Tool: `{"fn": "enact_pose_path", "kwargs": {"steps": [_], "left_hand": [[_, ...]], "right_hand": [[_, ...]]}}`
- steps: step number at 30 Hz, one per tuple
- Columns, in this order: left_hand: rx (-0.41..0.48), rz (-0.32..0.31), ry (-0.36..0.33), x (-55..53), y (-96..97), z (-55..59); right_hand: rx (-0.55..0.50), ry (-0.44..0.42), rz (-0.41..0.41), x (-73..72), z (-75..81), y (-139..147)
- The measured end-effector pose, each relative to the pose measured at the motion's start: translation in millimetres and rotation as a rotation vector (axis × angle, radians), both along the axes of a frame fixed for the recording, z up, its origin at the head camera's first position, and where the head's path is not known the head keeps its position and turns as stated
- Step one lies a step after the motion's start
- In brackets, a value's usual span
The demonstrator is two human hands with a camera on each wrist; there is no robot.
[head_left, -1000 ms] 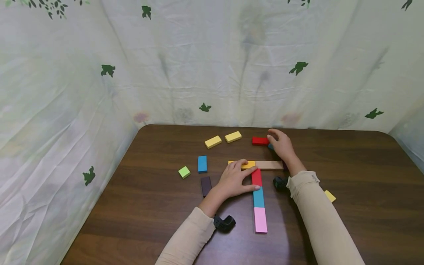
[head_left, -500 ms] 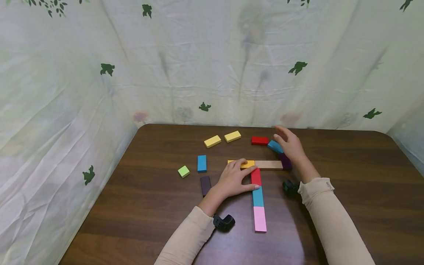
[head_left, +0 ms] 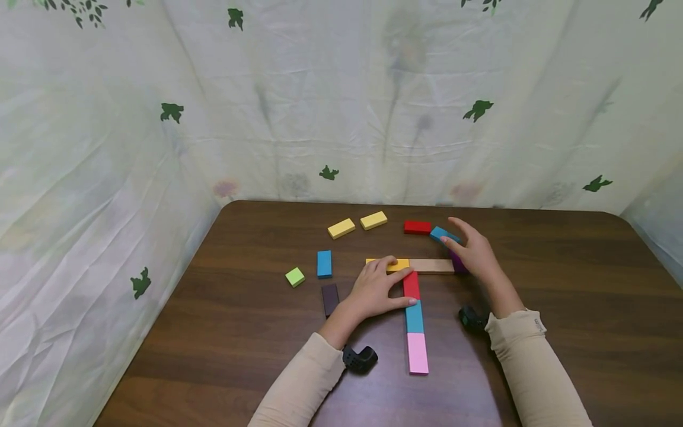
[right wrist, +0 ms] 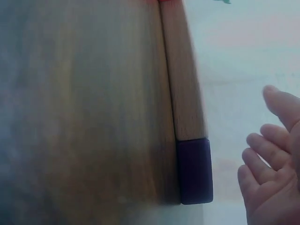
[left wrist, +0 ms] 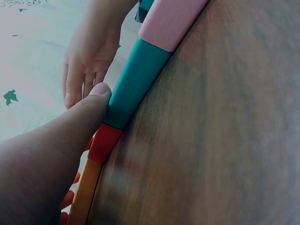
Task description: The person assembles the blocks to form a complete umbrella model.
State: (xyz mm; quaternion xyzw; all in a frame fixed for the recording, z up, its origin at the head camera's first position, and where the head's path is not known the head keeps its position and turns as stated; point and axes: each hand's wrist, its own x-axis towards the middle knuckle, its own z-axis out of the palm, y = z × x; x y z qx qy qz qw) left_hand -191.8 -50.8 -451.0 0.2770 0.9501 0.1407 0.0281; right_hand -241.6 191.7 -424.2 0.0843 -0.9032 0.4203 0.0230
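Note:
My left hand (head_left: 376,287) lies across a row of blocks, fingers spread. Its fingertips rest over the orange block (head_left: 398,265), and its thumb touches the side of the teal block (left wrist: 138,84), near the red block (left wrist: 105,140). A pink block (head_left: 418,353) ends that row towards me. Beyond the orange one, a tan block (head_left: 431,266) and a purple block (right wrist: 194,173) extend the line rightward. My right hand (head_left: 474,252) hovers over the purple end, thumb and fingers apart. Its thumb tip overlaps a slanted blue block (head_left: 441,233) in the head view.
At the back lie a red block (head_left: 417,228) and two pale yellow blocks (head_left: 341,228). Left of my left hand are a blue block (head_left: 324,264), a green block (head_left: 295,277) and a dark block (head_left: 330,299). A printed cloth (head_left: 341,118) hangs behind the table.
My right hand has drawn back to the right and towards me from beside the red block, uncovering the blue block and part of the purple one. The left hand has stayed in place.

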Motion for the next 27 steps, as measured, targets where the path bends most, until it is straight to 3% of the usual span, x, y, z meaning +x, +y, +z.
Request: {"fn": "enact_pose_path", "kwargs": {"steps": [18, 27], "left_hand": [[-0.008, -0.017, 0.038, 2.0, 1.0, 2.5], [-0.012, -0.012, 0.027, 1.0, 0.2, 1.6]], "right_hand": [[0.135, -0.079, 0.081, 15.9, -6.1, 7], [0.13, -0.136, 0.079, 15.2, -15.1, 12]]}}
